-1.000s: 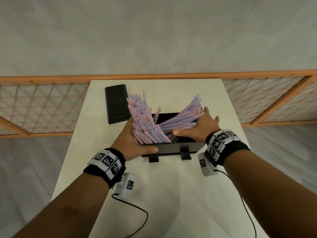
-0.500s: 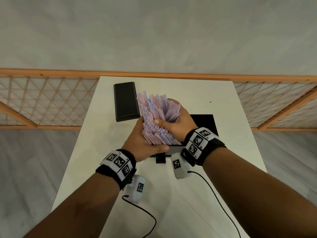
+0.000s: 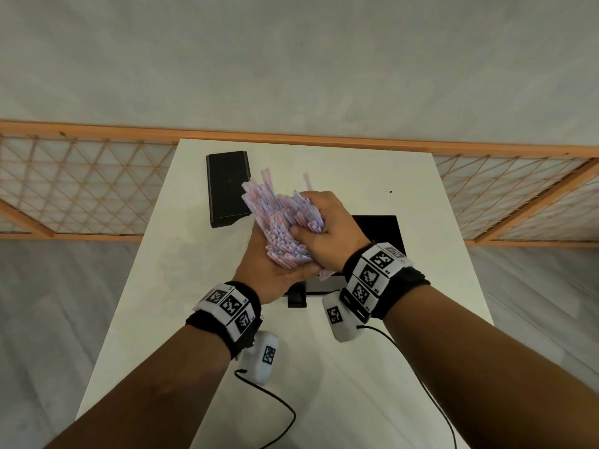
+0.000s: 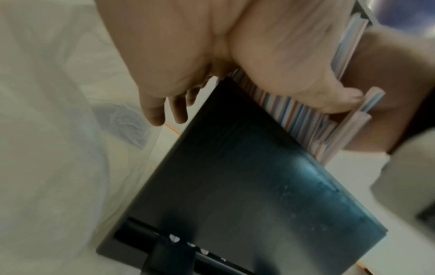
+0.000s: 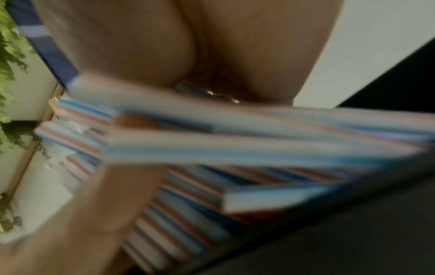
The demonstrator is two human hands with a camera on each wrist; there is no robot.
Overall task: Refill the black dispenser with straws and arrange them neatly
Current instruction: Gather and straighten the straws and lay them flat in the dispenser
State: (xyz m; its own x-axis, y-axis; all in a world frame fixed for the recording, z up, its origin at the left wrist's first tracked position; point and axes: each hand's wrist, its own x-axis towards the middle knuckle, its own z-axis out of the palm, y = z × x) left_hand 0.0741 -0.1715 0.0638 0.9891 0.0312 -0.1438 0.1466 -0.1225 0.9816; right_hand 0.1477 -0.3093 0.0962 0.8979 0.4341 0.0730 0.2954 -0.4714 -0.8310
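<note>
Straws (image 3: 285, 222) bunched above black dispenser (image 3: 382, 231), left grip (image 3: 275, 270) and right grip (image 3: 327, 225) clasping them

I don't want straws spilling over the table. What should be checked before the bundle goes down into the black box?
1. Both hands grip the straws: ok; left hand below, right hand on top.
2. Straw ends even: not ok; a few poke out at the far end.
3. Bundle over the dispenser: ok.
4. Dispenser open: ok; the lid lies apart on the table.
5. Room inside the dispenser: cannot tell; the hands hide it.
</note>
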